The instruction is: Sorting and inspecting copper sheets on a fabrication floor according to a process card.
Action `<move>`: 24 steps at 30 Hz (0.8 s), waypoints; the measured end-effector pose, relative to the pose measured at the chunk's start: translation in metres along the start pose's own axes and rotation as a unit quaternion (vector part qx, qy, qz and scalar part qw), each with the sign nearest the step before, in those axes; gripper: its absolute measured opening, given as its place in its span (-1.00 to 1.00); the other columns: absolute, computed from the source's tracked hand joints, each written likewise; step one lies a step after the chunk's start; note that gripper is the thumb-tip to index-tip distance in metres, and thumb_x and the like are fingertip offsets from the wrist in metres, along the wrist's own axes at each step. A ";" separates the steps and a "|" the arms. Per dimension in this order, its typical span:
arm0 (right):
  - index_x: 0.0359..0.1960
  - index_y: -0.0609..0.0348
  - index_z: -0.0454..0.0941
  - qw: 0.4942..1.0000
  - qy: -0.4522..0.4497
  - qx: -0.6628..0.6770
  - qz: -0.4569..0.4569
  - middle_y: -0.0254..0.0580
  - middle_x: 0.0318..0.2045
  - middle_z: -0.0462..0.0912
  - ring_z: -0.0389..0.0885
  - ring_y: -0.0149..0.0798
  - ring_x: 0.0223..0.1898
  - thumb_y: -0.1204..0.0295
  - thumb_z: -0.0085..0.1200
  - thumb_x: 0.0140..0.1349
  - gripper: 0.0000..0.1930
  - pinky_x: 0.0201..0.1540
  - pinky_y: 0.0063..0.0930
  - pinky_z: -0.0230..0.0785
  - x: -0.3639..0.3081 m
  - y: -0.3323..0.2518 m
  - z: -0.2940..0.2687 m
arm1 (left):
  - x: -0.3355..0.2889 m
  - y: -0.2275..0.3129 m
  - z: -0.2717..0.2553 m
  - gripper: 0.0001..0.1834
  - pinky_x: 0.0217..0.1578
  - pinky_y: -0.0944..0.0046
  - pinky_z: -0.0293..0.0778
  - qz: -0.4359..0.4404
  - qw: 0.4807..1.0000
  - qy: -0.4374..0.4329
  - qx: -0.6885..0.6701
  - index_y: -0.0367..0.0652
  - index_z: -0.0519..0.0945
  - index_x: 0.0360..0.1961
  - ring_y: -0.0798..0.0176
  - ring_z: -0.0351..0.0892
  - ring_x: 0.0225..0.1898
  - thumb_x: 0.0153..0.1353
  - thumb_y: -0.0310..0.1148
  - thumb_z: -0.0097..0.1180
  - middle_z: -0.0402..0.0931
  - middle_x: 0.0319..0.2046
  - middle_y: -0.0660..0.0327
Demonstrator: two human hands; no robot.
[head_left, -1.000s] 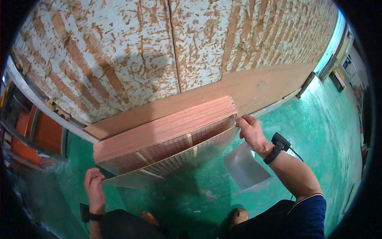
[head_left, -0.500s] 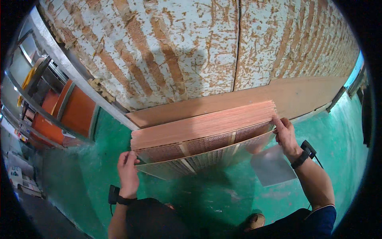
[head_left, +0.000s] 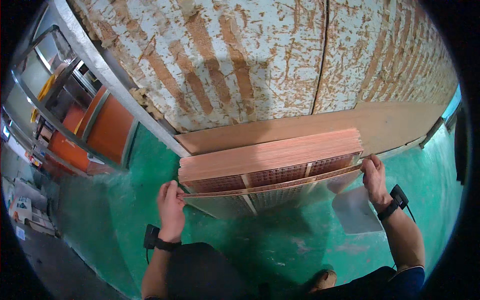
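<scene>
A thick stack of thin circuit board panels (head_left: 270, 155) stands on edge, leaning on the wall, its pinkish copper edges upward. In front, a patterned circuit board panel (head_left: 280, 196) tilts toward me, with a narrow gap behind its top edge. That top edge looks doubled; I cannot tell whether two panels lie together there. My left hand (head_left: 171, 210) is closed in a pinch at the panel's upper left corner. At its upper right corner, my right hand (head_left: 374, 179) is closed too, fingers bent over the edge. The panel's lower part blurs into shadow.
Behind the stack rise a brown board (head_left: 400, 122) and a scraped, patchy wall (head_left: 280, 65). A metal post (head_left: 120, 85) slants at the left, beside a rack with orange panels (head_left: 107, 132). A pale sheet (head_left: 356, 212) shows below my right hand, over the green floor (head_left: 300, 245).
My right fingers have moved from the stack's right end to the front panel's corner and bent over it. More of the stack's patterned face shows clearly. The whole view has shifted slightly.
</scene>
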State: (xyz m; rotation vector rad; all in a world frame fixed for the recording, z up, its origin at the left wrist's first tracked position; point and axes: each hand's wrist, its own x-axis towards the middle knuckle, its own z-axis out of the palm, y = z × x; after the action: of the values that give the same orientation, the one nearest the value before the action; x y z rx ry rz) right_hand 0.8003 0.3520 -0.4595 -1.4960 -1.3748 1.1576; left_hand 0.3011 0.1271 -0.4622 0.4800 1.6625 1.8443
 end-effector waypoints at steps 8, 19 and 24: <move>0.15 0.31 0.54 1.000 0.015 0.017 0.002 -0.34 -0.36 0.52 0.37 -0.47 -0.37 0.07 0.05 0.47 -0.49 -0.29 -0.47 0.32 -0.005 -0.013 0.018 | 0.009 -0.009 -0.004 -0.82 -0.35 0.43 0.36 -0.041 0.999 -0.022 -0.003 -0.12 0.54 -0.16 0.47 0.45 -0.39 0.47 -0.24 0.16 0.50 -0.36 0.34; 0.24 0.30 0.56 0.999 0.011 -0.018 -0.034 -0.30 -0.26 0.63 0.44 -0.45 -0.36 0.08 0.05 0.50 -0.47 -0.35 -0.53 0.32 -0.003 0.005 0.012 | -0.008 -0.010 -0.012 -0.87 -0.36 0.47 0.26 -0.027 0.999 -0.008 0.034 -0.06 0.59 -0.13 0.52 0.46 -0.24 0.48 -0.25 0.15 0.53 -0.30 0.41; 0.17 0.32 0.61 0.998 0.039 -0.033 -0.029 -0.29 -0.23 0.66 0.50 -0.44 -0.27 0.10 0.07 0.48 -0.50 -0.30 -0.53 0.37 -0.010 -0.008 0.014 | -0.012 -0.011 -0.007 -0.84 -0.39 0.44 0.25 -0.004 0.996 -0.002 0.094 -0.09 0.59 -0.13 0.54 0.44 -0.25 0.49 -0.24 0.13 0.52 -0.29 0.40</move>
State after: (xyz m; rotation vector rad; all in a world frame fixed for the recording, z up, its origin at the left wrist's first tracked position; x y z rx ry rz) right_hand 0.7845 0.3425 -0.4546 -1.5222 -1.4059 1.0165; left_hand 0.3074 0.1147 -0.4724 0.5534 1.8429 1.6874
